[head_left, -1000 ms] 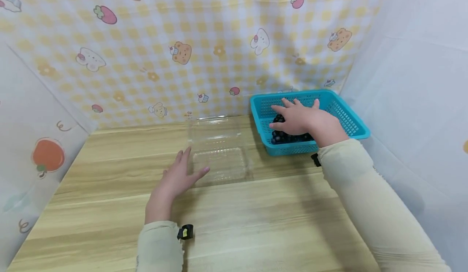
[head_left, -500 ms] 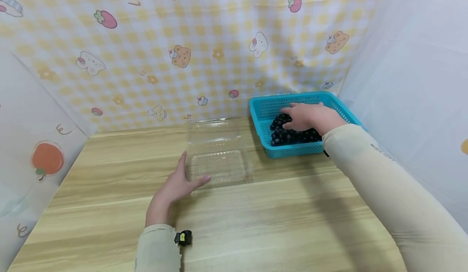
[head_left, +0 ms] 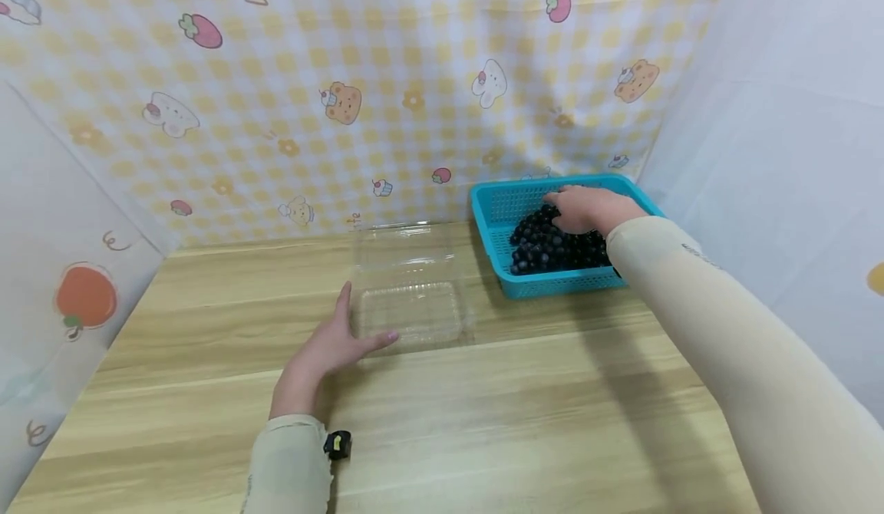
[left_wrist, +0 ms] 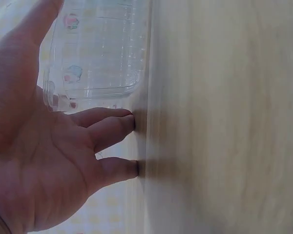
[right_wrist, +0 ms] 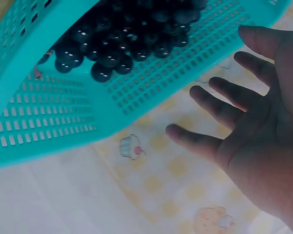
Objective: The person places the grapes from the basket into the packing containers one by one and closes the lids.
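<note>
A clear plastic clamshell box (head_left: 413,316) lies with its lid (head_left: 407,247) laid back on the wooden table. My left hand (head_left: 333,347) is at the box's near left corner, thumb along the front and fingers along the left side. In the left wrist view, the fingertips of that hand (left_wrist: 63,151) rest on the table beside the box wall; firm contact with the box cannot be told. Dark grapes (head_left: 542,247) are heaped in a turquoise basket (head_left: 562,287). Over them hovers my right hand (head_left: 588,209), its fingers spread and holding nothing in the right wrist view.
A yellow checked cloth (head_left: 276,115) hangs right behind the box and basket. White sheets close off the left and right sides (head_left: 780,153). Bare wooden tabletop (head_left: 483,422) extends in front of the box.
My right hand has drawn back slightly rightward over the basket, uncovering more grapes. The left hand has settled a little closer around the box's corner.
</note>
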A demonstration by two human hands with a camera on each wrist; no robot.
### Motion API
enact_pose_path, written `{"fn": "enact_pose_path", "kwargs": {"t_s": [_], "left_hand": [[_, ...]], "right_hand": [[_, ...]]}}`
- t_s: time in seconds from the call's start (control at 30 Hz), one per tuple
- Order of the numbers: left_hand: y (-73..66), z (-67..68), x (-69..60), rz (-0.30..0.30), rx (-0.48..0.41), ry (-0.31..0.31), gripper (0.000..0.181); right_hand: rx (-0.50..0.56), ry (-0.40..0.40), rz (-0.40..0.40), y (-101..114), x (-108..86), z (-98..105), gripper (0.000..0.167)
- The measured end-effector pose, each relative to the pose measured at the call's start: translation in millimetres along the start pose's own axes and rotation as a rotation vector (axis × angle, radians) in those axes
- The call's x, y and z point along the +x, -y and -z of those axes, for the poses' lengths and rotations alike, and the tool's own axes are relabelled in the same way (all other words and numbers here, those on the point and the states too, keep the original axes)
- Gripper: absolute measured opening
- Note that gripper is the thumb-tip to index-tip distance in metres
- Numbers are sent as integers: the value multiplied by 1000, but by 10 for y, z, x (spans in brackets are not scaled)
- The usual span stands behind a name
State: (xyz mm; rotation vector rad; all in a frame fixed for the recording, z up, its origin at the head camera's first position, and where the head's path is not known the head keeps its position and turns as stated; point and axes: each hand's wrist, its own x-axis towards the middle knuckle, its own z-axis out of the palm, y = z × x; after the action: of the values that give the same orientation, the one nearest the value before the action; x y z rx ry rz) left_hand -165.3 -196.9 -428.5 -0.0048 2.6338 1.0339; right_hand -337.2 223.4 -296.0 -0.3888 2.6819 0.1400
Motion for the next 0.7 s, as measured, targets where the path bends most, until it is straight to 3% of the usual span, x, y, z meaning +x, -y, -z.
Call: {"fn": "enact_pose_path", "kwargs": {"t_s": [0.2, 0.7], "left_hand": [[-17, 64, -10, 10, 12, 16, 140], [-45, 76, -5, 20, 47, 29, 139]], "right_hand": [[38, -14, 16, -171, 189, -38, 62], [126, 22, 4, -436, 370, -163, 64]]}}
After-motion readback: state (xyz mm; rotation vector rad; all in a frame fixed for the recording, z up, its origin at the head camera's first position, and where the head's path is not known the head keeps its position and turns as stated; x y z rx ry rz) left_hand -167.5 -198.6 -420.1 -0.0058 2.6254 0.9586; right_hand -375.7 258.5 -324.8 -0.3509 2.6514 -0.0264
